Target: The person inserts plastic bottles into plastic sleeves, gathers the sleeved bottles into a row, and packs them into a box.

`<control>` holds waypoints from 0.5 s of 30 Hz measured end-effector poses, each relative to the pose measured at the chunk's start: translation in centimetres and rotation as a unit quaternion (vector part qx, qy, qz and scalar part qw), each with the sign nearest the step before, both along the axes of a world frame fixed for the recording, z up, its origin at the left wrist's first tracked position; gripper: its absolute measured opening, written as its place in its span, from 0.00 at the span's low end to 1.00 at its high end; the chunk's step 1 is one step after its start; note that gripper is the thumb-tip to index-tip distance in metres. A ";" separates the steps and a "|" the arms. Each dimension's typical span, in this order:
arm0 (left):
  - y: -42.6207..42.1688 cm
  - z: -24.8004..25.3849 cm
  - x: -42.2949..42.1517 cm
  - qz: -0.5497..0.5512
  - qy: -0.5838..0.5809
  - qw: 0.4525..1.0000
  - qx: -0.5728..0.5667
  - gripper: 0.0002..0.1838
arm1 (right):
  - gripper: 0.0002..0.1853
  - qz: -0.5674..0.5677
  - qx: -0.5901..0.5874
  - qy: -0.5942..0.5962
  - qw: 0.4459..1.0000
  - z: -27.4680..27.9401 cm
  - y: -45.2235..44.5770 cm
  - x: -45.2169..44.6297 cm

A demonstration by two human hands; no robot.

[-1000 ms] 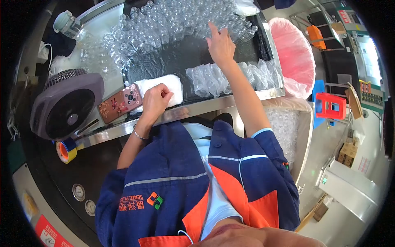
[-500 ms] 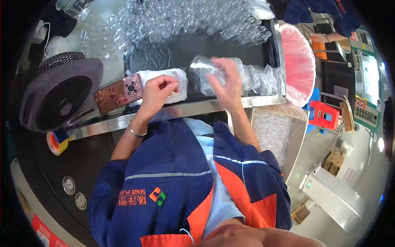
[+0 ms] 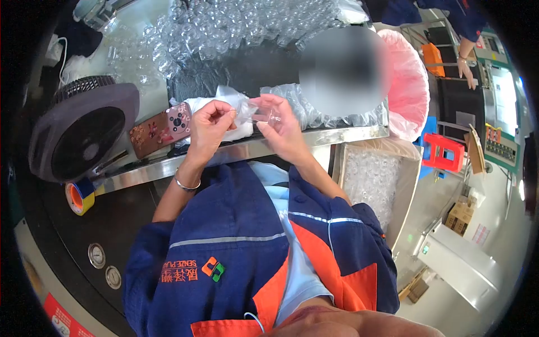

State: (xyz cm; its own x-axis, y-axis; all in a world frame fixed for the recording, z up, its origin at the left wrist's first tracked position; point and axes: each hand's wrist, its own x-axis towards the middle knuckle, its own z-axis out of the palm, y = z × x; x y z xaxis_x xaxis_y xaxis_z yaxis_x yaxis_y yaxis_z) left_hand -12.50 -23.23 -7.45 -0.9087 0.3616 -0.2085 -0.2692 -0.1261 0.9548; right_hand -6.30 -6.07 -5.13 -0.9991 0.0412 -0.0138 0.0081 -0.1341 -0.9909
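My left hand [image 3: 212, 128] is closed in a pinch on a thin clear plastic bag [image 3: 242, 105], above a stack of white bags [image 3: 196, 103]. My right hand [image 3: 284, 130] faces it from the right, thumb and fingers apart, close to the bag's edge. Something clear shows between those fingers, too see-through to make out. Right of the hands, filled clear plastic bags [image 3: 311, 115] lie in a row along the tray's front edge. Many small clear plastic pieces [image 3: 224, 28] are heaped at the back of the black tray [image 3: 247, 67].
Left of the hands are a phone [image 3: 160, 130], a dark fan [image 3: 84, 132] and tape rolls [image 3: 79, 196]. A box of clear pieces [image 3: 373, 182] stands below right. A pink-lined container [image 3: 409, 87] is at right. A blurred disc hides part of the tray. Another person's hand [image 3: 466, 73] appears top right.
My right hand has moved left from the row of filled bags to beside my left hand. A clear bag now rises from the stack in my left hand's pinch.
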 end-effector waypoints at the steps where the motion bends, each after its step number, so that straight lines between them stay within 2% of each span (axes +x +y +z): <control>1: 0.3 0.5 0.1 0.006 0.007 1.000 -0.013 0.02 | 0.26 0.000 0.018 0.017 1.000 0.1 -0.2 0.2; 3: 0.4 0.7 0.1 0.014 0.058 0.998 -0.022 0.01 | 0.29 -0.003 0.055 0.049 0.997 0.2 -0.4 0.6; 6: 0.5 1.5 0.2 0.014 0.116 0.992 -0.043 0.01 | 0.30 -0.022 0.008 0.030 0.999 0.6 -0.9 1.1; 8: 0.6 2.3 0.5 0.000 0.167 0.982 -0.083 0.01 | 0.33 -0.041 0.135 0.089 0.986 0.0 -0.9 1.0; 10: 1.3 3.7 1.2 -0.049 0.267 0.957 -0.105 0.02 | 0.35 -0.050 0.282 0.161 0.945 0.4 -1.2 0.9; 11: 1.9 4.4 1.8 -0.073 0.316 0.939 -0.115 0.03 | 0.35 -0.061 0.289 0.189 0.936 0.2 -1.7 0.8; 14: 2.9 5.0 3.2 -0.108 0.358 0.925 -0.068 0.04 | 0.32 -0.026 0.254 0.206 0.945 0.1 -1.5 0.9; 15: 2.9 4.8 3.5 -0.085 0.346 0.931 -0.072 0.04 | 0.30 -0.051 0.279 0.220 0.934 0.0 -1.4 0.9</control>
State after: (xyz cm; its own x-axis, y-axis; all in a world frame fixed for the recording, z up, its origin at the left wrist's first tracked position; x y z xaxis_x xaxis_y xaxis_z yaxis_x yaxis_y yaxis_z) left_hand -8.99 -20.31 -2.62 -0.7755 0.5265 0.3483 0.4130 0.0059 0.9107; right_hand -5.38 -7.48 -5.16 -0.8938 0.0151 0.4483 -0.4000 0.4255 -0.8118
